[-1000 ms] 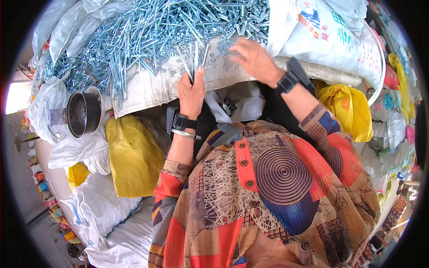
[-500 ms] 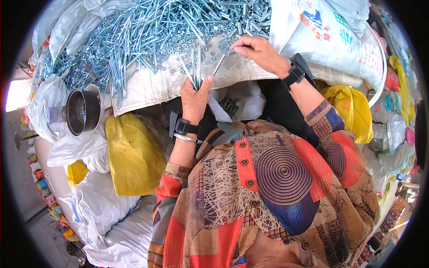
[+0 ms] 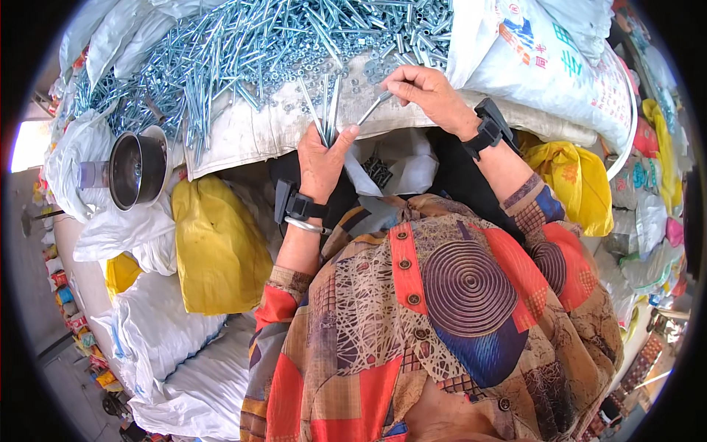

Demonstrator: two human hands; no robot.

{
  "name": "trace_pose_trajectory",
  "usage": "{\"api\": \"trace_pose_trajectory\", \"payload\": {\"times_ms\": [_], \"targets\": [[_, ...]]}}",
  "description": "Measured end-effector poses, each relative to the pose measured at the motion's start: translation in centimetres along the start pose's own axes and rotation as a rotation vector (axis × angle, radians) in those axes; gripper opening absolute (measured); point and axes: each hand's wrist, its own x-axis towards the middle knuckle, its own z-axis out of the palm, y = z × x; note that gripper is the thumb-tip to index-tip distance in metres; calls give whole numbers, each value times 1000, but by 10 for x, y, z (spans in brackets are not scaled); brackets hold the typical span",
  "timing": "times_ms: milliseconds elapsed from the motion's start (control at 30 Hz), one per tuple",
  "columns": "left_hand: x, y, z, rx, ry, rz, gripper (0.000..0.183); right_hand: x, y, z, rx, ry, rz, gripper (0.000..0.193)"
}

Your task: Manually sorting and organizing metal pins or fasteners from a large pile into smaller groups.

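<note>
My left hand [image 3: 320, 162] is closed around several slim silvery bolts [image 3: 329, 110], whose shafts fan upward from the fist. One more bolt [image 3: 372, 109] slants up to the right from between its thumb and forefinger. At that bolt's far end my right hand [image 3: 427, 96] is closed in a pinch, thumb and forefinger at the tip. A small metal piece seems to sit there, too small to name. Just beyond both hands, loose nuts and washers [image 3: 353, 79] lie on the pale cloth-covered surface [image 3: 243, 132], beside a large heap of long bolts [image 3: 206, 81].
A white printed sack [image 3: 545, 66] leans at the right of the heap. To the left stands a dark metal pot [image 3: 138, 173]. Yellow bags [image 3: 217, 250] and white sacks [image 3: 177, 331] lie lower left; another yellow bag [image 3: 571, 184] is at right. A white bag [image 3: 412, 166] with dark metal parts sits below my hands.
My right fingers have come slightly down and closer to the slanted bolt, now meeting its tip. That bolt leans further right. My left hand stays almost in place.
</note>
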Motion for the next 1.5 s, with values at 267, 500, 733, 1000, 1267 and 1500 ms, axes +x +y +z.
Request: {"api": "trace_pose_trajectory", "payload": {"times_ms": [267,500,733,1000,1267,1500], "targets": [[-4,2,0,226,-1,153,35,-7,1,33,-172,-217,147,24],[10,-11,-26,174,144,68,35,30,44,-3,-967,124,-385,20],[12,-31,-36,-10,144,-7,32,35,59,12,-1107,71,-425,22],[14,-34,-34,-117,98,-35,31,42,66,20,-1163,57,-513,12],[14,-34,-29,-133,102,55,25,53,55,18,-767,58,-218,12],[14,-33,-31,-35,105,91,29,66,46,30,-669,-65,-93,13]]}}
